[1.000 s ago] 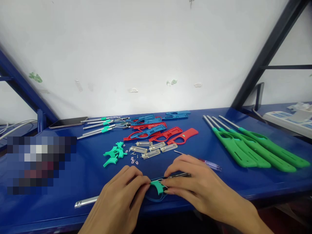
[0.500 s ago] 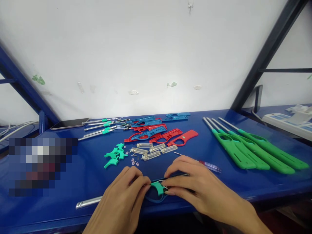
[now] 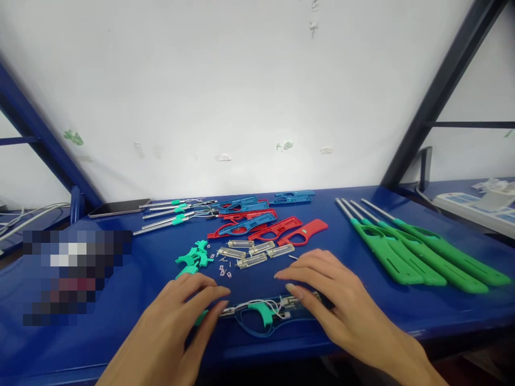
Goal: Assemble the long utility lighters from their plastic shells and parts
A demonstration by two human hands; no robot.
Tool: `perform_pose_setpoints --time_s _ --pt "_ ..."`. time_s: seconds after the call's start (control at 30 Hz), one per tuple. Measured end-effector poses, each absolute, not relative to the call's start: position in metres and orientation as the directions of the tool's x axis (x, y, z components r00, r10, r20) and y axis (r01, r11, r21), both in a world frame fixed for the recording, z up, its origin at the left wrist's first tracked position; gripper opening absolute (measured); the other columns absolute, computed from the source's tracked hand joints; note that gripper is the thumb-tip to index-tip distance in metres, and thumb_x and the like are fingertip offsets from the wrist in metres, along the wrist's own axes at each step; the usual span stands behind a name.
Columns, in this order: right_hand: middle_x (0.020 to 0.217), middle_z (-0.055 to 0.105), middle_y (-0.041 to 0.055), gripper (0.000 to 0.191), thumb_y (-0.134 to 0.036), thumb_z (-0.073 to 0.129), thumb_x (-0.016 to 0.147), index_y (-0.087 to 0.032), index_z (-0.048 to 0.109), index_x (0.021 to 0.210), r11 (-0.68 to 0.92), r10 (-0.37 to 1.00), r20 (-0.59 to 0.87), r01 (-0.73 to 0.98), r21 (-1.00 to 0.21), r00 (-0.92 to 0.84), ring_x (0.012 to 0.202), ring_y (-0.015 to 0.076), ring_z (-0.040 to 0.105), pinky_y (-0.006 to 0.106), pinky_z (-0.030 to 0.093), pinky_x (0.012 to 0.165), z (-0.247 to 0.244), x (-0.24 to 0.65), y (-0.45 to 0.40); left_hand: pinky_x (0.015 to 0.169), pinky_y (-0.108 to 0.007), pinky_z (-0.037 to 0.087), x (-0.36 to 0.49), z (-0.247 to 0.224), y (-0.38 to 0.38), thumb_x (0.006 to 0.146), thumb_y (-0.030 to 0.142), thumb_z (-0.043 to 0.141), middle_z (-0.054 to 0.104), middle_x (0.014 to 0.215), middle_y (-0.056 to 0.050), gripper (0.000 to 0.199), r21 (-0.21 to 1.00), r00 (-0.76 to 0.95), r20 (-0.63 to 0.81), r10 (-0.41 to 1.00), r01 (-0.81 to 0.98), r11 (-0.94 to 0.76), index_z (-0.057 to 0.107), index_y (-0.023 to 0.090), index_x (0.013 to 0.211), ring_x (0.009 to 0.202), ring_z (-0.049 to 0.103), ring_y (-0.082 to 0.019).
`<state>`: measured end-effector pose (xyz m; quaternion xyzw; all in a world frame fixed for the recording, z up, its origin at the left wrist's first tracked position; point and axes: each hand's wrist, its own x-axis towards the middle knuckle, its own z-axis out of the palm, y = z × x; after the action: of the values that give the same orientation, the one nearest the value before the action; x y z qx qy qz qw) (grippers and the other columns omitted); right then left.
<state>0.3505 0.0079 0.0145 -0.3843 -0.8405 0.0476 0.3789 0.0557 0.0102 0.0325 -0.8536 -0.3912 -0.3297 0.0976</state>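
A half-built stick lighter lies near the table's front edge, its blue handle shell uncovered. Within the shell are a teal trigger, thin white wires and a clear fuel tank. My left hand is closed round the nozzle end, where a teal collar shows between thumb and fingers. The rest of the nozzle is hidden by that hand. Over the tank end hovers my right hand, fingers apart, its thumb tip close to the tank; whether it touches cannot be made out.
Teal triggers, clear fuel tanks and tiny parts lie beyond my hands. Farther back are red shells, blue shells and metal nozzles. Green lighters lie right. A phone is back left.
Both hands have moved apart from the trigger: my left hand leftward onto the nozzle, my right fingers up off the wires. More of the wiring and the tank now shows.
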Motion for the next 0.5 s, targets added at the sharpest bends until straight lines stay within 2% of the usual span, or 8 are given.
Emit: perform_pose_setpoints --time_s 0.13,0.3,0.37,0.43,0.5 --pt "0.122 0.076 0.0060 0.024 -0.021 0.053 0.112 -0.026 0.069 0.130 0.706 0.650 0.600 0.663 -0.250 -0.466 0.114 0.0240 0.068 0.043 0.053 0.103 0.032 0.355 0.028 0.075 -0.026 0.061 0.050 0.036 0.016 0.112 0.037 0.053 0.079 0.099 0.002 0.026 0.129 0.417 0.675 0.608 0.745 -0.654 0.077 0.030 0.104 0.085 0.078 -0.017" --pt "0.149 0.066 0.0153 0.046 -0.014 0.051 0.106 -0.021 0.060 0.151 0.713 0.641 0.354 0.699 0.055 -0.681 0.132 0.0327 0.065 0.054 0.055 0.108 0.071 0.354 0.083 0.072 -0.030 0.061 0.057 0.034 0.018 0.111 0.029 0.050 0.079 0.094 0.000 0.031 0.089 0.418 0.703 0.576 0.751 -0.654 0.079 0.027 0.101 0.081 0.077 -0.019" --pt "0.155 0.063 0.0157 0.056 -0.007 0.053 0.100 -0.023 0.059 0.154 0.735 0.624 0.293 0.672 0.097 -0.724 0.135 0.0344 0.064 0.055 0.054 0.108 0.078 0.350 0.110 0.071 -0.031 0.061 0.058 0.035 0.017 0.111 0.028 0.048 0.079 0.095 0.000 0.032 0.078 0.426 0.695 0.579 0.756 -0.649 0.079 0.026 0.102 0.081 0.077 -0.020" --pt "0.156 0.062 0.0189 0.062 -0.003 0.055 0.095 -0.019 0.060 0.155 0.751 0.611 0.240 0.648 0.128 -0.755 0.135 0.0363 0.064 0.054 0.055 0.107 0.079 0.344 0.136 0.072 -0.032 0.062 0.059 0.036 0.015 0.111 0.028 0.047 0.079 0.095 0.000 0.033 0.067 0.429 0.690 0.583 0.764 -0.641 0.079 0.027 0.101 0.081 0.077 -0.020" --pt "0.152 0.065 0.0200 0.063 0.000 0.057 0.093 -0.016 0.061 0.153 0.761 0.603 0.196 0.631 0.151 -0.774 0.131 0.0341 0.067 0.049 0.056 0.105 0.074 0.336 0.157 0.073 -0.032 0.062 0.058 0.037 0.014 0.111 0.027 0.047 0.079 0.095 0.001 0.033 0.067 0.428 0.684 0.591 0.770 -0.635 0.078 0.027 0.099 0.080 0.077 -0.020"
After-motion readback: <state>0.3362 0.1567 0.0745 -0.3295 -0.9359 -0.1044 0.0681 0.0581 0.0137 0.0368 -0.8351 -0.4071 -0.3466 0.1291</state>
